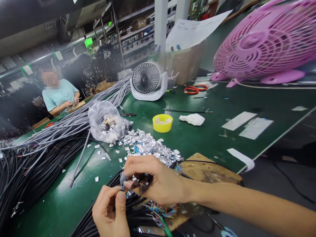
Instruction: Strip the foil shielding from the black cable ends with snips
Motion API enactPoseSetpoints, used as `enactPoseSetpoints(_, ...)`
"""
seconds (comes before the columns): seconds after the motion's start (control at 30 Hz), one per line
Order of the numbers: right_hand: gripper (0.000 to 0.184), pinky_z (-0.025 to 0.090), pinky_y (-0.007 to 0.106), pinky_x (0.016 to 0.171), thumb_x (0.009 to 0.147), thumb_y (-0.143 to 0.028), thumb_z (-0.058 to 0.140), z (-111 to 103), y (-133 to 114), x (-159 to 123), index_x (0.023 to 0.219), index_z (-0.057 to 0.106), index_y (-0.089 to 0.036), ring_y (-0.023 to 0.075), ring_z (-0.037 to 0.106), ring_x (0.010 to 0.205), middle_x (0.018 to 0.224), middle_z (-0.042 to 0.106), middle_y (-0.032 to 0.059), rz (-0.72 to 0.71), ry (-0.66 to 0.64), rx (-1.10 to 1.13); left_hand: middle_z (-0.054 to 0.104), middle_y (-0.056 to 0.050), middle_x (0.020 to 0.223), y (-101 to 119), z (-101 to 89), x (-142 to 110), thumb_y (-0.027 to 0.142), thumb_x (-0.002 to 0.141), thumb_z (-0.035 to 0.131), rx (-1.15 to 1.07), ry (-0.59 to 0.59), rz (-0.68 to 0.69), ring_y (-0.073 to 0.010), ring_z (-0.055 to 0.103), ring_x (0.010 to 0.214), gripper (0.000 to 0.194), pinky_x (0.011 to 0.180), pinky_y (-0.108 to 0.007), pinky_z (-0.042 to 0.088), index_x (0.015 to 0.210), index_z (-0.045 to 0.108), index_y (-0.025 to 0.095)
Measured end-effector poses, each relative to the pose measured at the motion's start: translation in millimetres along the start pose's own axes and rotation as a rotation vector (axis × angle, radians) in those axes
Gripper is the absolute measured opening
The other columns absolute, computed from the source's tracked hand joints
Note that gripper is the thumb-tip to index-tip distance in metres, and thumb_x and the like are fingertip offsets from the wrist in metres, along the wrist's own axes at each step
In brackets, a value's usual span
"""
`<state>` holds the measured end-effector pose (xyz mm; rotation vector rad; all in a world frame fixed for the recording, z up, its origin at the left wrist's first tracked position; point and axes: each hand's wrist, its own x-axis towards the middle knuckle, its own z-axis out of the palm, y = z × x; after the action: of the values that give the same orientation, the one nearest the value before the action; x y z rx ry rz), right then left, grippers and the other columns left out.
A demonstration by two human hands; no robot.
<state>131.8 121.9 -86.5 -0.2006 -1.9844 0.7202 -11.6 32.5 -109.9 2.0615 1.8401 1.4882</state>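
Observation:
My left hand [111, 214] is closed in a pinch, thumb against forefinger, on a thin cable end with a bit of blue showing. Just above and to its right, my right hand [157, 180] curls around a dark, shiny piece whose kind I cannot make out. Grey covering shows on a right fingertip close to the left hand's pinch. Below both hands lie black cables [85, 226] with stripped, coloured wire ends [163, 211]. A worn wooden board [208, 170] lies under my right wrist. Silver foil scraps [151, 147] are heaped just beyond my hands.
Grey cables [68, 120] and black cable bundles [36, 174] cover the left side. Beyond stand a plastic bag [101, 116], yellow dish [162, 125], white fan [147, 94], red-handled scissors [192, 89] and pink fan [265, 42]. A person [61, 95] sits at the far left.

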Motion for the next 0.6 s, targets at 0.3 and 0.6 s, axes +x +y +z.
enactPoseSetpoints(0.3,0.009,0.04,0.018,0.052,0.077,-0.01,0.053,-0.5,0.4,-0.1,0.068,0.057,-0.012,0.0068,0.048,0.057,0.066,0.056,0.0014,0.053,-0.028,0.073,0.063,0.0,0.061,10.2,2.4,3.5,0.02,0.086,0.052,0.099,0.168,0.125,-0.0087,0.058,0.046,0.013,0.042,-0.013,0.045,0.076,0.06,0.017)
enactPoseSetpoints(0.6,0.01,0.039,0.018,0.053,0.075,-0.009,0.052,-1.1,0.2,-0.1,0.066,0.055,-0.012,0.0068,0.048,0.058,0.064,0.054,0.0009,0.02,-0.003,0.068,0.065,-0.003,0.063,5.5,0.0,-1.8,0.02,0.089,0.045,0.238,0.144,0.142,-0.0104,0.064,0.056,0.019,0.05,-0.013,0.049,0.077,0.059,0.017)
